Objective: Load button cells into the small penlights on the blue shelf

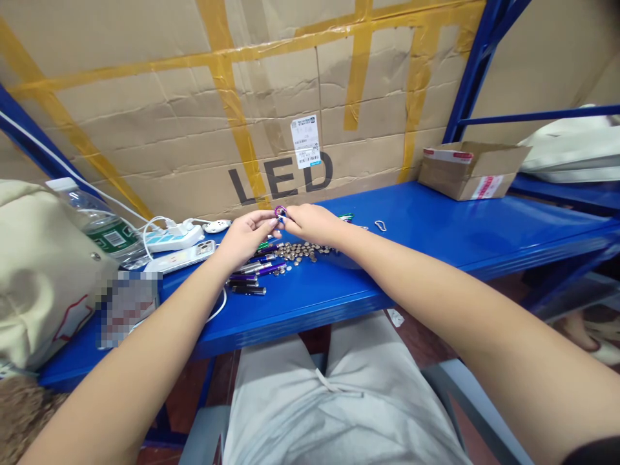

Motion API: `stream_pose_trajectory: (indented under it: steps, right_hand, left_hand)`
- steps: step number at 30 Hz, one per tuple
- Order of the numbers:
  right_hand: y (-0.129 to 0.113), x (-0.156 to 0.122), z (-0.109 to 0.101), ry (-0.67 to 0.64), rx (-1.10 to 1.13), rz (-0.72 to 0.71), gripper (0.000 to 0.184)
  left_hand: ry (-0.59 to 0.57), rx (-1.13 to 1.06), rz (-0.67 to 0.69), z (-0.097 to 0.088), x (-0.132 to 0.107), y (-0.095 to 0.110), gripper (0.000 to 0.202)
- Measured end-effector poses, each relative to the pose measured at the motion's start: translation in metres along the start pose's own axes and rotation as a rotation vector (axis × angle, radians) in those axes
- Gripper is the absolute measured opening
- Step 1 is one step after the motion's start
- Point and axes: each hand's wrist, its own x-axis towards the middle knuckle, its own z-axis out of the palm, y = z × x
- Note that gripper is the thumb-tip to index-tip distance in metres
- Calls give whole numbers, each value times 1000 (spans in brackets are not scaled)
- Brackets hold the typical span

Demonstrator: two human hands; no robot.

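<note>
My left hand and my right hand meet above the blue shelf, both pinching one small purple tube-like item between their fingertips. Below them lies a heap of small silver button cells. To the left of that heap are several small purple, green and black pen-like tubes. A few green pieces and a silver clip lie just right of my right hand.
A plastic water bottle, a white power strip and a phone lie at the left, beside a beige bag. A small open carton sits at the right. A big taped cardboard box marked LED stands behind.
</note>
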Motion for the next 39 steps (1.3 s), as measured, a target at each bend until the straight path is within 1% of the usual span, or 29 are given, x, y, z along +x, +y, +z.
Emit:
stream_pose_trajectory:
  steps: [2, 4, 8, 10, 12, 18, 24, 27, 31, 34, 37, 39]
  right_hand:
    - [1, 0, 1, 3, 51, -7, 36]
    - [2, 1, 2, 2, 105, -15, 33]
    - [5, 2, 5, 26, 214, -48, 28]
    - [6, 3, 7, 35, 251, -52, 28]
    - [7, 3, 7, 35, 279, -52, 28]
    - [6, 3, 7, 51, 300, -66, 31]
    - [9, 4, 9, 4, 277, -50, 34]
    - [11, 3, 9, 2, 277, -37, 32]
    - [7, 1, 7, -4, 182, 29, 33]
    - [2, 0, 5, -26, 92, 84, 37]
    - [-1, 0, 4, -14, 45, 80, 37]
    - [-2, 0, 3, -10, 30, 74, 37]
  left_hand:
    - [16, -6, 21, 2, 1, -2, 47]
    - [28, 36, 63, 4, 0, -2, 49]
    - [70, 278, 201, 4, -3, 1, 45]
    - [79, 377, 236, 3, -4, 3, 43]
    - [81, 406, 234, 3, -5, 4, 43]
    - [96, 376, 225, 5, -3, 4, 40]
    - [29, 402, 232, 4, -1, 4, 46]
    - [34, 437, 234, 3, -2, 7, 46]
    - [59, 467, 224, 3, -3, 11, 45]
    - [48, 513, 217, 6, -4, 13, 41]
    - [26, 554, 220, 9, -4, 13, 38]
    - [31, 512, 218, 9, -5, 13, 39]
